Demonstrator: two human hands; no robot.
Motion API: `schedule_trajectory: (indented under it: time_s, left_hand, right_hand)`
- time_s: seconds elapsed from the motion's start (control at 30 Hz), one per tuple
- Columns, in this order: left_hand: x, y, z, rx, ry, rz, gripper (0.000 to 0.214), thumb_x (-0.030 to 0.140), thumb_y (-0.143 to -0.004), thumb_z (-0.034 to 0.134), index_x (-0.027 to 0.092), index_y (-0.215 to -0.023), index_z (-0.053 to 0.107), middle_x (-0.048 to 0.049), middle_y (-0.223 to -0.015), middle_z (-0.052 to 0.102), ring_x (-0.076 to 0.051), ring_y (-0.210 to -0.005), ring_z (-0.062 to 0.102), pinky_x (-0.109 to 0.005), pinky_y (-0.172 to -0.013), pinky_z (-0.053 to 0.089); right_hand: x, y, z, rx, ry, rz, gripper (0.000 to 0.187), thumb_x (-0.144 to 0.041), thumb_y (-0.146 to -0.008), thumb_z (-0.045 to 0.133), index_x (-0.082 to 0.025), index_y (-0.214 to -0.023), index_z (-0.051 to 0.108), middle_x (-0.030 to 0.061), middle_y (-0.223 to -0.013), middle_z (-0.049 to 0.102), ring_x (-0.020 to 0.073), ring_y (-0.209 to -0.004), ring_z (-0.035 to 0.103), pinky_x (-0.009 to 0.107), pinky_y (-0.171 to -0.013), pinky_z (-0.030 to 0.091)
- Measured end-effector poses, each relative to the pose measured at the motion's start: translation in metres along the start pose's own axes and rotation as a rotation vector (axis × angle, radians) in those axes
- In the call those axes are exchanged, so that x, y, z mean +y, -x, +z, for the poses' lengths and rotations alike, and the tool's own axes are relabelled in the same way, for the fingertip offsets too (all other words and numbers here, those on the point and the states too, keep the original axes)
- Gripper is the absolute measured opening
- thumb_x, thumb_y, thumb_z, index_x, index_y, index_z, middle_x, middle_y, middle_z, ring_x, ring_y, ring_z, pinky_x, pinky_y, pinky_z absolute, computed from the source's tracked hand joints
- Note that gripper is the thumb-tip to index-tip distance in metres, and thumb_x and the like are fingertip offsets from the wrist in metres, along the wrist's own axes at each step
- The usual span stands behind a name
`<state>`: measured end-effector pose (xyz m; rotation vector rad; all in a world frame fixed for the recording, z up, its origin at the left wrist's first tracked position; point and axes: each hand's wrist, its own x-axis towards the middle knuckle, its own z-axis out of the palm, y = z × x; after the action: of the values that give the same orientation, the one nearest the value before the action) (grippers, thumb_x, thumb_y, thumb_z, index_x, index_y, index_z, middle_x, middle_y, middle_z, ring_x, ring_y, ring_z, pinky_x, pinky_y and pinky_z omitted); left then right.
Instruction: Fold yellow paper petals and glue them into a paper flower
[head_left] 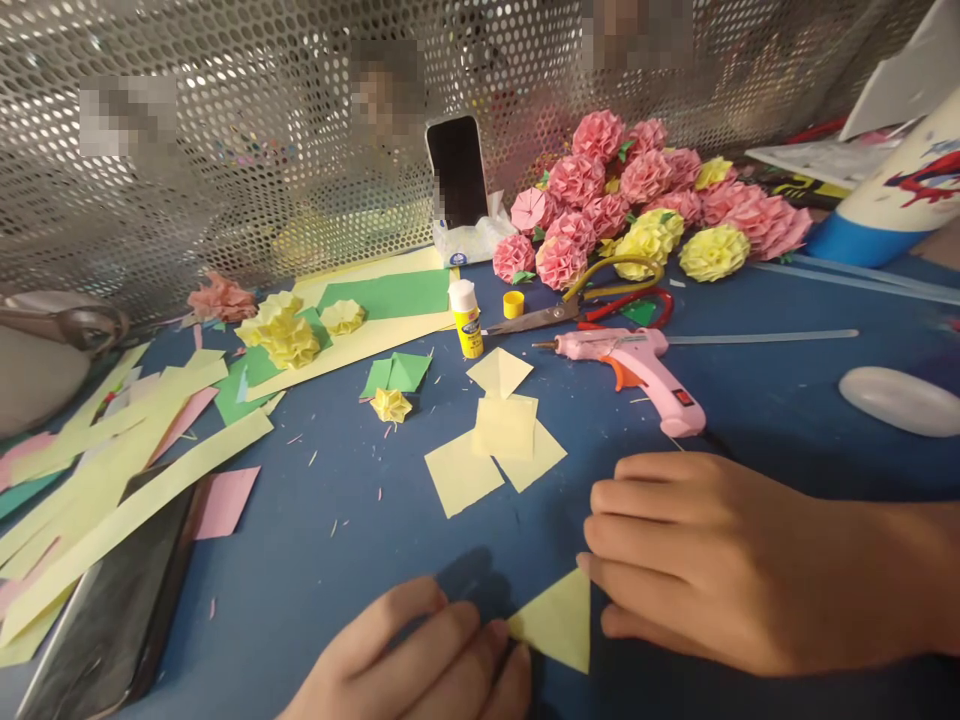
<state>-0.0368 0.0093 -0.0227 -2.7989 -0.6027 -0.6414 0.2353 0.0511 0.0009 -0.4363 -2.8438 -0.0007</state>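
A pale yellow piece of paper (559,620), triangular in shape, lies on the blue table between my hands. My left hand (420,660) has curled fingers, and its fingertips grip the paper's left corner. On the other side, my right hand (697,560) is closed with its fingers together, a fingertip on the paper's upper right corner; part of its grip is hidden. Several yellow paper squares (506,428) lie overlapped just beyond. A small folded yellow paper piece (391,405) sits beside green paper (397,373).
Beyond the squares are a glue stick (468,325), its yellow cap (513,304), scissors (540,318) and a pink glue gun (637,365). Pink paper flowers (576,180) are heaped at the back by a propped phone (457,170). Paper strips (142,490) cover a dark case (120,620) at left.
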Motion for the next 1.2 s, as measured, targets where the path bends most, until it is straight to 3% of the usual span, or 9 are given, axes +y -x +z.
schedule_trajectory:
  time_s: [0.07, 0.17, 0.33, 0.43, 0.53, 0.63, 0.9, 1.07, 1.2]
  left_hand:
    - [0.001, -0.002, 0.005, 0.139, 0.044, -0.016, 0.032, 0.013, -0.102, 0.044, 0.022, -0.096, 0.074, 0.0063, -0.083, 0.074, -0.011, -0.078, 0.065, -0.03, -0.089, 0.043]
    - [0.004, -0.006, 0.007, 0.21, 0.07, -0.088, 0.031, 0.018, -0.102, 0.044, 0.021, -0.093, 0.073, 0.0035, -0.078, 0.072, -0.012, -0.077, 0.064, -0.031, -0.087, 0.043]
    - [0.006, -0.011, 0.002, 0.095, 0.059, -0.09, 0.031, 0.027, -0.104, 0.042, 0.023, -0.106, 0.073, 0.0037, -0.069, 0.064, -0.011, -0.067, 0.06, -0.031, -0.082, 0.043]
    - [0.004, -0.01, 0.002, 0.027, 0.081, -0.07, 0.037, 0.033, -0.105, 0.038, 0.019, -0.109, 0.072, 0.0019, -0.073, 0.065, -0.011, -0.067, 0.058, -0.032, -0.082, 0.041]
    - [0.002, -0.007, 0.006, 0.08, 0.105, -0.086, 0.037, 0.032, -0.105, 0.039, 0.017, -0.105, 0.072, 0.0002, -0.076, 0.065, -0.012, -0.07, 0.058, -0.034, -0.082, 0.04]
    - [0.002, -0.007, 0.009, 0.102, 0.103, -0.152, 0.035, 0.03, -0.103, 0.041, 0.016, -0.1, 0.073, -0.0009, -0.079, 0.065, -0.014, -0.073, 0.057, -0.034, -0.083, 0.04]
    - [0.005, -0.011, -0.005, -0.083, 0.096, -0.342, 0.031, 0.03, -0.103, 0.041, 0.025, -0.111, 0.071, -0.0011, -0.094, 0.068, -0.016, -0.083, 0.059, -0.035, -0.089, 0.04]
    - [0.002, -0.007, -0.006, -0.092, 0.019, -0.292, 0.027, 0.03, -0.102, 0.046, 0.026, -0.111, 0.071, -0.0003, -0.109, 0.071, -0.018, -0.094, 0.062, -0.037, -0.093, 0.037]
    - [0.004, -0.003, 0.0, -0.043, 0.007, -0.267, 0.027, 0.03, -0.101, 0.048, 0.021, -0.112, 0.071, 0.0002, -0.115, 0.072, -0.019, -0.099, 0.063, -0.038, -0.1, 0.035]
  right_hand:
    - [0.002, -0.003, 0.006, 0.024, -0.001, 0.007, 0.025, -0.034, -0.098, 0.052, -0.018, -0.079, 0.057, 0.0007, -0.074, 0.056, 0.0181, -0.068, 0.046, 0.034, -0.062, 0.029]
    - [0.004, -0.007, 0.012, 0.03, -0.019, 0.025, 0.022, -0.029, -0.099, 0.048, -0.018, -0.079, 0.054, 0.0002, -0.074, 0.054, 0.0171, -0.067, 0.043, 0.032, -0.062, 0.027]
    - [0.003, -0.008, 0.014, 0.025, -0.095, 0.067, 0.018, -0.017, -0.096, 0.046, -0.018, -0.078, 0.052, -0.0002, -0.074, 0.054, 0.016, -0.067, 0.041, 0.031, -0.063, 0.026]
    - [0.002, -0.006, 0.016, 0.034, -0.154, 0.121, 0.019, -0.029, -0.097, 0.05, -0.018, -0.082, 0.053, -0.0005, -0.077, 0.056, 0.0165, -0.071, 0.043, 0.031, -0.066, 0.028]
    - [0.0, -0.007, 0.018, 0.037, -0.213, 0.201, 0.032, -0.049, -0.094, 0.054, -0.018, -0.084, 0.054, -0.0008, -0.077, 0.056, 0.0165, -0.071, 0.045, 0.031, -0.065, 0.028]
    - [-0.002, -0.011, 0.019, 0.021, -0.258, 0.282, 0.038, -0.055, -0.09, 0.058, -0.018, -0.081, 0.053, -0.0016, -0.075, 0.056, 0.0154, -0.068, 0.045, 0.03, -0.061, 0.026]
    - [0.0, -0.02, 0.021, 0.018, -0.295, 0.332, 0.016, -0.018, -0.087, 0.054, -0.019, -0.072, 0.047, -0.0031, -0.069, 0.054, 0.0125, -0.064, 0.043, 0.029, -0.059, 0.026]
    - [0.003, -0.019, 0.02, 0.03, -0.426, 0.362, 0.023, -0.015, -0.084, 0.059, -0.018, -0.067, 0.044, -0.0049, -0.064, 0.051, 0.0106, -0.062, 0.042, 0.026, -0.06, 0.028]
    - [0.009, -0.018, 0.019, 0.034, -0.572, 0.366, 0.019, -0.022, -0.087, 0.067, -0.018, -0.073, 0.055, -0.0056, -0.067, 0.055, 0.0093, -0.066, 0.049, 0.023, -0.064, 0.033]
